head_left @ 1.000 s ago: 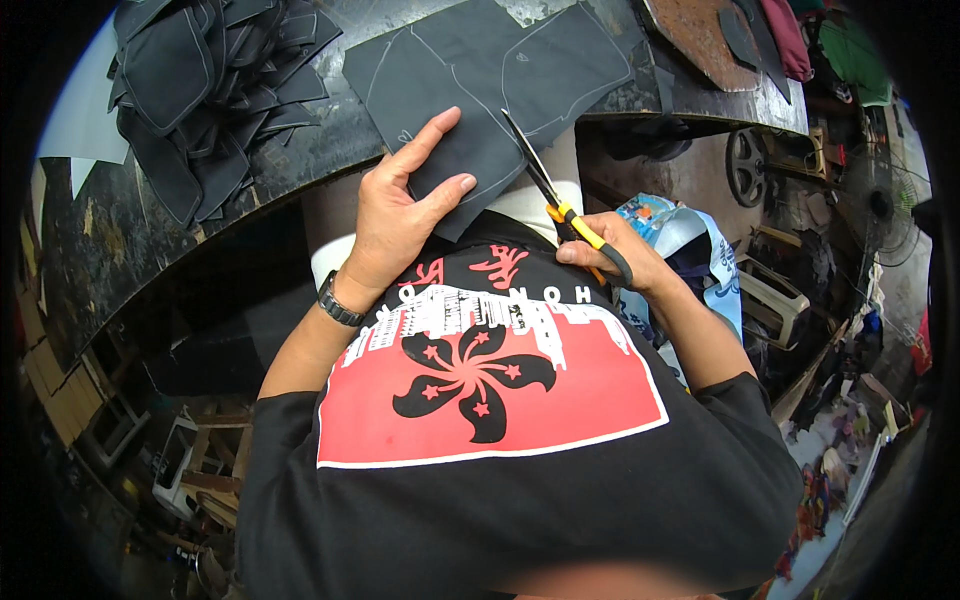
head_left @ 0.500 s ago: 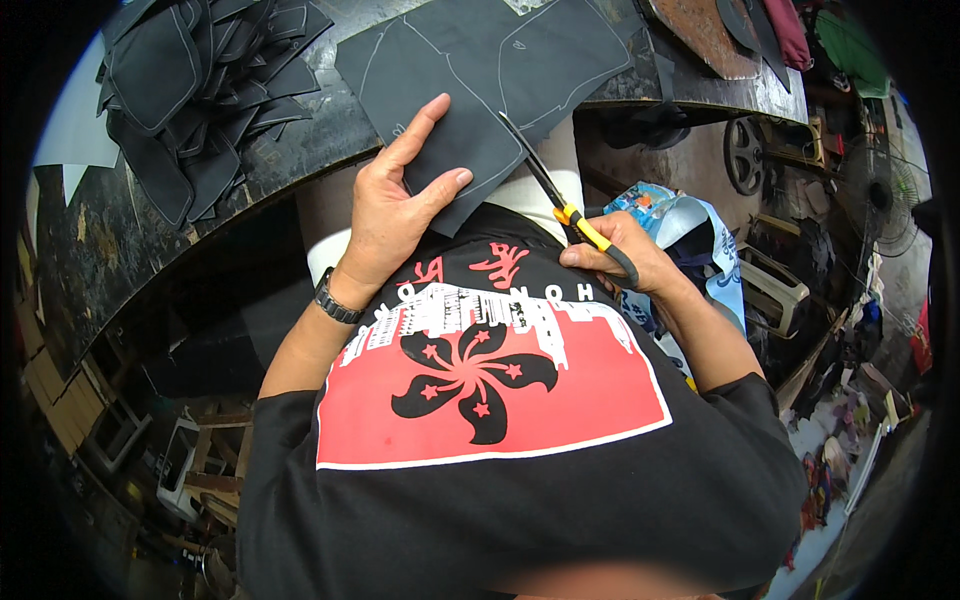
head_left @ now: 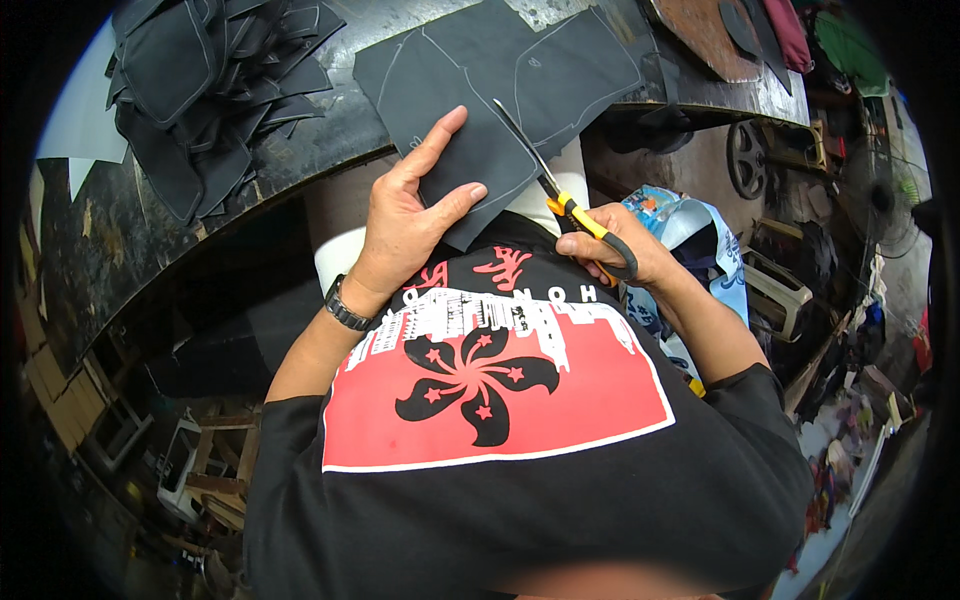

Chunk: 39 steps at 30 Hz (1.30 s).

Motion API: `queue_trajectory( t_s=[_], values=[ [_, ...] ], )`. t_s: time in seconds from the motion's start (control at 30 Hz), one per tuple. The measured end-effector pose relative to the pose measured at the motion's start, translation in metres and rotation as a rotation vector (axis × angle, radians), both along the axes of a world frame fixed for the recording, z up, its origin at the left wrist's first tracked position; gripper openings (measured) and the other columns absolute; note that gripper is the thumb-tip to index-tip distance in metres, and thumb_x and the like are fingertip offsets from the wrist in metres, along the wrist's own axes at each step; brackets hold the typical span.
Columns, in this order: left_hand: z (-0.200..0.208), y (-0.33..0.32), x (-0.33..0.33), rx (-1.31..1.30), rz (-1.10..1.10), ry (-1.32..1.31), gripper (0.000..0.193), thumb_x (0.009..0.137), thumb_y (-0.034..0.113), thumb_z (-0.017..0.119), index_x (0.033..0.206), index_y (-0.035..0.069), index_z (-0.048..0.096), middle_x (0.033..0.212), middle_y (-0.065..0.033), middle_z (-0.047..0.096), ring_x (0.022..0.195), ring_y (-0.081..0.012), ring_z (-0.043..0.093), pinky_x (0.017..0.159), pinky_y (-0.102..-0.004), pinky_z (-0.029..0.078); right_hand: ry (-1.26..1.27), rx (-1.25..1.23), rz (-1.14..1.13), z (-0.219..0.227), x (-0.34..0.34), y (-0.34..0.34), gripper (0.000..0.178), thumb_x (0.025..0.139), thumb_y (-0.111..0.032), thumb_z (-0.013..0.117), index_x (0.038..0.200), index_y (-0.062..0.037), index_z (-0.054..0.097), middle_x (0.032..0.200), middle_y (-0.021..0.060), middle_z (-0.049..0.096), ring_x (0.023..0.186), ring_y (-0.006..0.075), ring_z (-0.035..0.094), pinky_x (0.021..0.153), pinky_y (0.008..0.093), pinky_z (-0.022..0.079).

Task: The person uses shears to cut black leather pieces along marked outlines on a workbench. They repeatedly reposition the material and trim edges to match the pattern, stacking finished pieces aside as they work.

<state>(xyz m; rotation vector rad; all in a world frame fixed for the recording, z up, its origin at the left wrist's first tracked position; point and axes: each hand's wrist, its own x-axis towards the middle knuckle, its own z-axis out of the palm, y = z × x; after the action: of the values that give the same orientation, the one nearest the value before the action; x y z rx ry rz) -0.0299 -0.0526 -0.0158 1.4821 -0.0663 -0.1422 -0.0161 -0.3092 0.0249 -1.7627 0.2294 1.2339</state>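
Note:
A dark grey sheet of material (head_left: 480, 150) with pale drawn outlines hangs over the near edge of the worktable, above my lap. My left hand (head_left: 405, 225) grips its left side, thumb on top and index finger stretched across it; the other fingers are hidden beneath. In my right hand (head_left: 625, 245) are scissors (head_left: 583, 218) with yellow and black handles. Their long blades point up and left, lying against the sheet along a drawn line right of my left fingertips. The blades look nearly closed, and the lower blade is partly hidden.
Cut dark pieces (head_left: 165, 65) with pale outlines lie heaped on the worktable (head_left: 280, 160) at the left. A brown board (head_left: 705, 40) rests at the table's far right. Beside my right forearm is a blue and white bag (head_left: 690, 225). A fan (head_left: 882, 198) stands farther right.
My left hand and the sheet have shifted slightly right and toward me. The scissors' tips reach a little farther up across the sheet. Both hands keep their holds.

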Motion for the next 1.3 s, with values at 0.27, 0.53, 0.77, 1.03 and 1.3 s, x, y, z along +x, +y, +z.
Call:
queue_trajectory(
  t_s=[0.27, 0.53, 0.77, 1.03, 1.3],
  values=[
    [-0.003, -0.001, -0.001, -0.021, -0.022, 0.006, 0.067, 0.081, -0.001, 0.072, 0.142, 0.0, 0.045, 0.141, -0.0129, 0.051, 0.124, -0.0155, 0.051, 0.105, -0.0279, 0.039, -0.019, 0.016, -0.004, 0.0, -0.003, 0.003, 0.044, 0.081, -0.043, 0.077, 0.067, -0.0039, 0.062, 0.054, 0.0008, 0.052, 0.045, 0.008, 0.051, 0.041, 0.0219, 0.037],
    [0.0, -0.002, -0.006, -0.037, -0.045, 0.004, 0.067, 0.081, 0.0, 0.073, 0.142, 0.001, 0.045, 0.137, -0.0138, 0.055, 0.121, -0.0151, 0.053, 0.103, -0.0277, 0.04, -0.055, 0.192, -0.049, -0.008, 0.007, 0.011, 0.044, 0.084, -0.043, 0.069, 0.069, -0.0031, 0.06, 0.059, 0.0037, 0.056, 0.048, 0.0096, 0.052, 0.044, 0.0227, 0.039],
    [-0.001, 0.0, -0.001, -0.008, -0.021, -0.051, 0.067, 0.08, 0.001, 0.075, 0.141, -0.001, 0.046, 0.135, -0.0139, 0.056, 0.119, -0.0156, 0.055, 0.102, -0.0273, 0.041, -0.056, 0.06, -0.063, -0.004, -0.004, 0.012, 0.047, 0.08, -0.044, 0.077, 0.062, -0.0046, 0.059, 0.055, 0.0022, 0.054, 0.047, 0.0086, 0.051, 0.042, 0.0229, 0.036],
    [0.011, 0.03, 0.06, 0.045, -0.101, -0.026, 0.062, 0.08, 0.0, 0.074, 0.137, -0.002, 0.05, 0.125, -0.009, 0.06, 0.109, -0.0116, 0.057, 0.095, -0.025, 0.048, -0.051, 0.22, -0.121, -0.002, 0.001, 0.012, 0.044, 0.082, -0.04, 0.075, 0.06, -0.0044, 0.059, 0.055, 0.0028, 0.054, 0.048, 0.0099, 0.053, 0.046, 0.0222, 0.037],
    [0.006, 0.023, 0.045, -0.005, -0.085, -0.103, 0.071, 0.078, -0.002, 0.074, 0.143, -0.001, 0.043, 0.143, -0.0121, 0.049, 0.126, -0.015, 0.047, 0.108, -0.0277, 0.035, -0.015, 0.35, -0.137, -0.014, 0.008, 0.022, 0.049, 0.085, -0.048, 0.068, 0.069, -0.0021, 0.06, 0.06, 0.0044, 0.053, 0.054, 0.0115, 0.055, 0.047, 0.0233, 0.038]
  ],
)
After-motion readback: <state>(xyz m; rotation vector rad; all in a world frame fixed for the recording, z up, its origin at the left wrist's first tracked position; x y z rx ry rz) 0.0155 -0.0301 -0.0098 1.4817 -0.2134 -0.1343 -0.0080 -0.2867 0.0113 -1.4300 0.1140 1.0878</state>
